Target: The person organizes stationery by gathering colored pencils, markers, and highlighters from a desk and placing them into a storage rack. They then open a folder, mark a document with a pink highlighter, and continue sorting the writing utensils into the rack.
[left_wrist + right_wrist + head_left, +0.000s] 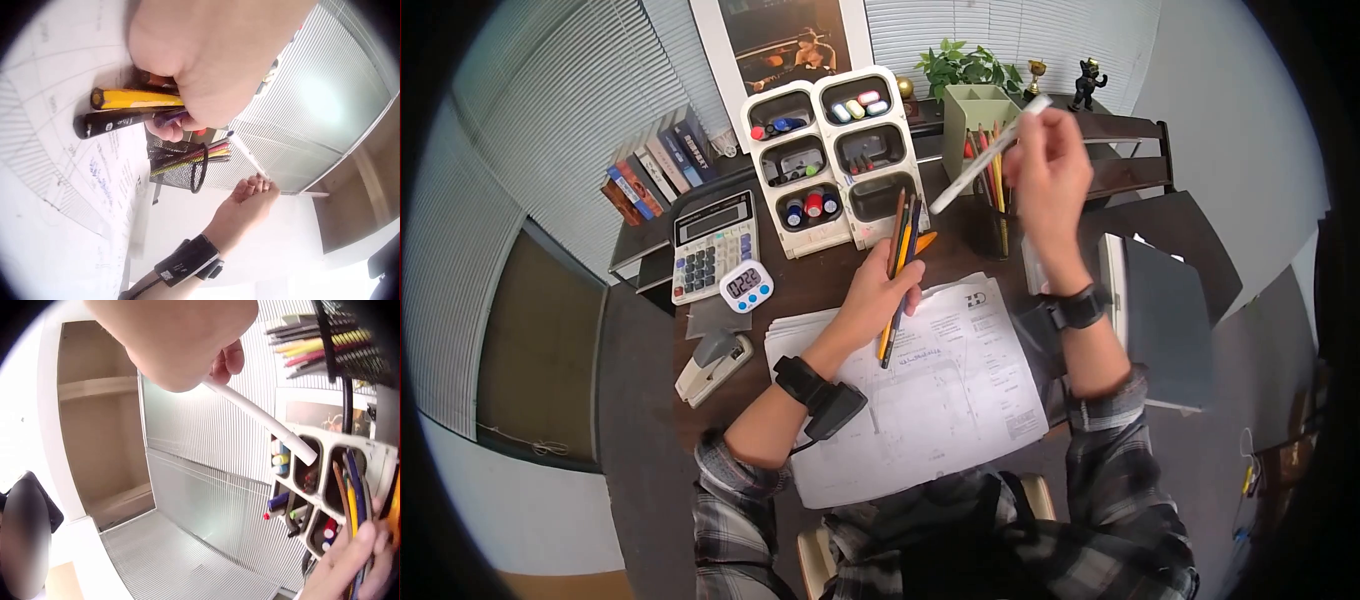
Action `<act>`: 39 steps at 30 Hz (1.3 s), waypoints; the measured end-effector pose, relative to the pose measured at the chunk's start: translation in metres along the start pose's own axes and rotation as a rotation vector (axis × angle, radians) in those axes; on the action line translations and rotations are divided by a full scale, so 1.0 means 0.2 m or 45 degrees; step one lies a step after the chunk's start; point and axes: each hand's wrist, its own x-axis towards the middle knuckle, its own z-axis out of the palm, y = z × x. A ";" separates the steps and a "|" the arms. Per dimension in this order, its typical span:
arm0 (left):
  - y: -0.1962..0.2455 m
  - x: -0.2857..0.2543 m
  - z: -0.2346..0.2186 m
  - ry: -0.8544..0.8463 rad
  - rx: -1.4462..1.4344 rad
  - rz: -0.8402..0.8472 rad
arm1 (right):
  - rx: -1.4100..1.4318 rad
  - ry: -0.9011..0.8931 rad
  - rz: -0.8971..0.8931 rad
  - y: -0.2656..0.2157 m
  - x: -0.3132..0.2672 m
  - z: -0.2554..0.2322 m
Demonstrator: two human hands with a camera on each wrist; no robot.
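My left hand grips a bundle of several pencils, one of them yellow, above the printed sheets. Raised at the right, my right hand pinches a white pen by one end, slanting down toward the organizer. The same white pen points at the organizer's compartments in the right wrist view. Below my right hand, a black mesh holder has pencils in it. The white organizer stands behind my left hand, with markers, erasers and small bottles in its compartments.
A calculator, a timer and a stapler lie at the left. Stacked papers cover the front of the desk. A dark folder is at the right, and a green holder stands behind the mesh one.
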 end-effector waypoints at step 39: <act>0.07 -0.04 0.04 0.122 0.016 0.136 | -1.095 -0.242 -0.360 0.14 -0.01 -0.10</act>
